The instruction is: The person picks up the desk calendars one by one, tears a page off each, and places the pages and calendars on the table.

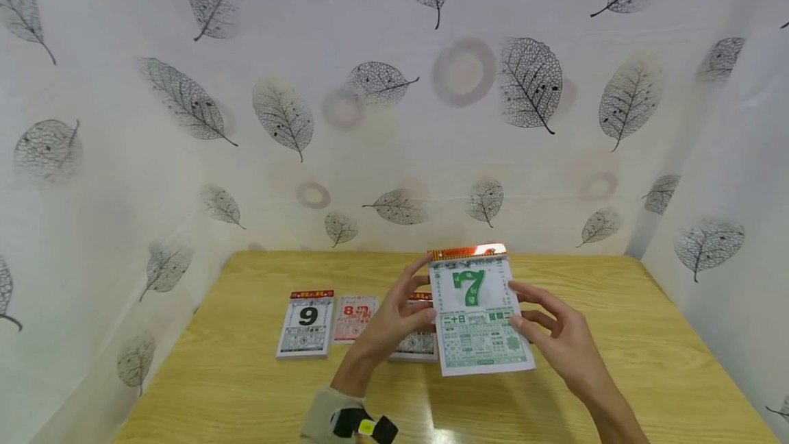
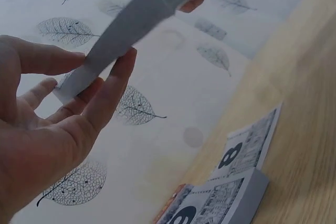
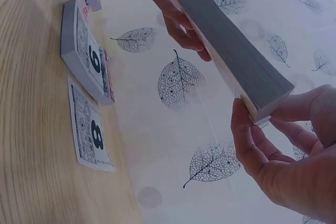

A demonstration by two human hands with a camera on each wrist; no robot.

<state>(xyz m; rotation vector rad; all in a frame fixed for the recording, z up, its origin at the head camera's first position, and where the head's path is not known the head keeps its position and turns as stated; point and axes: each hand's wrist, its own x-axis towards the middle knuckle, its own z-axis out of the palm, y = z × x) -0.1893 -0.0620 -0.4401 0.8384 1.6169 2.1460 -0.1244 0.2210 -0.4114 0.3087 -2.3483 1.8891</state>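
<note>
Green-numbered calendar pad [image 1: 477, 317] raised above table, left hand [image 1: 394, 324] and right hand [image 1: 557, 338] pinching its edges

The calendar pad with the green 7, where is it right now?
In the head view the green 7 pad is held above the wooden table, right of centre, between the left hand and right hand, just right of the 9 pad.

We see two bare hands: our left hand [image 1: 394, 324] wears a beige wrist strap [image 1: 323, 413] carrying a small black device with a yellow patch [image 1: 364, 427]; our right hand [image 1: 564, 341] shows no sleeve.
</note>
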